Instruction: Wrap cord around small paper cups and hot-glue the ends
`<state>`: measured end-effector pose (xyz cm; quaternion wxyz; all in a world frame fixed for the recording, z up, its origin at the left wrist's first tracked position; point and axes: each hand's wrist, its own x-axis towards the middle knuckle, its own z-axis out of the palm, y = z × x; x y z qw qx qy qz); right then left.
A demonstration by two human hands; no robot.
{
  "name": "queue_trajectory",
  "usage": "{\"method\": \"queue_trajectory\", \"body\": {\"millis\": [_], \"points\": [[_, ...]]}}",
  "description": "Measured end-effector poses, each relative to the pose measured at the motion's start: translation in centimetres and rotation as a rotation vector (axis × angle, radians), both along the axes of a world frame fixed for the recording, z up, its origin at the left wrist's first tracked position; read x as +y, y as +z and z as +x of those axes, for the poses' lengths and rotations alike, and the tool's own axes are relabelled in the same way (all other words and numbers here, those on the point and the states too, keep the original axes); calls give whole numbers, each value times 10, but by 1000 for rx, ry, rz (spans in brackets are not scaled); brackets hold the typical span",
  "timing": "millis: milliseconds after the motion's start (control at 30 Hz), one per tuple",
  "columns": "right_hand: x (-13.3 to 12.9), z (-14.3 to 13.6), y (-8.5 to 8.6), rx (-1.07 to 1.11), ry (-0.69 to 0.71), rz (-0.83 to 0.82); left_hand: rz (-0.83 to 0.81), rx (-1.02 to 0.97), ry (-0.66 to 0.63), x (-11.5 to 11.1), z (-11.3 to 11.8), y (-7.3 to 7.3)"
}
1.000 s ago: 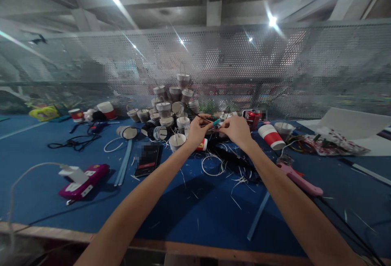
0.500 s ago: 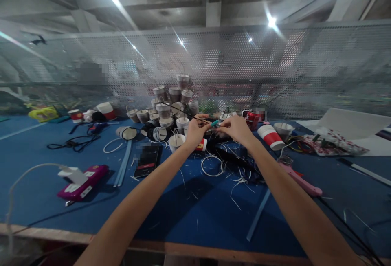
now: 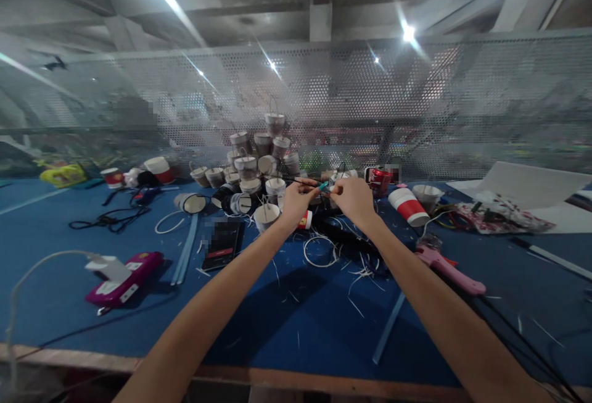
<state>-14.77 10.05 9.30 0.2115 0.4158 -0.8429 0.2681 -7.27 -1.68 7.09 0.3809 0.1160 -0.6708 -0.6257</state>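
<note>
Near the middle of the view, my left hand (image 3: 296, 200) pinches a small teal piece (image 3: 323, 186) between thumb and fingers. A thin dark strand runs leftwards from that hand. My right hand (image 3: 352, 198) is closed at the same spot, its fingertips nearly touching the teal piece; what they hold is too small to name. Behind and left of the hands stands a pile of small pale pots (image 3: 246, 167) with wire handles. Just below the left hand lies a red and white cup (image 3: 305, 220). White strands (image 3: 320, 251) lie on the blue table under the hands.
A pink glue gun (image 3: 451, 272), a red and white cup (image 3: 409, 207) and a red can (image 3: 380, 182) are on the right. To the left lie a phone (image 3: 224, 245), clear sticks (image 3: 186, 250) and a purple power strip (image 3: 124, 279) with a white plug. A mesh panel (image 3: 342, 94) rises behind.
My right hand has shifted slightly left and down, its fingers closer to the left fingertips. The dark strand at my left hand now lies flatter. The view has moved slightly.
</note>
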Motion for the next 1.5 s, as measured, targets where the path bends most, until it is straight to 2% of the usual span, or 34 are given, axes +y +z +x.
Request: {"method": "queue_trajectory", "body": {"millis": [133,300,367,433,600,733,900,1000,1233,1333,1500], "points": [[0,-3,1,-55,33,33,-36,46,-3,-2,-1,-1],[5,-11,8,-236,288,63,-112,21,-27,-9,-2,-1],[7,-12,10,-280,314,75,-147,15,-31,-9,-2,-1],[8,-12,10,-273,276,74,-129,20,-34,-7,-2,-1],[4,-9,6,-154,120,36,35,20,-11,5,0,1],[2,-4,5,-85,58,17,72,26,28,10,3,4],[1,0,5,-108,54,-72,101,60,28,10,4,6],[0,-3,3,-150,108,-120,139,75,2,7,3,7],[-1,-11,1,-200,277,-51,103,108,-12,1,2,5],[0,-6,2,-188,204,-56,127,117,-26,0,1,5],[-1,4,3,-137,52,-101,256,64,-12,5,0,4]]}}
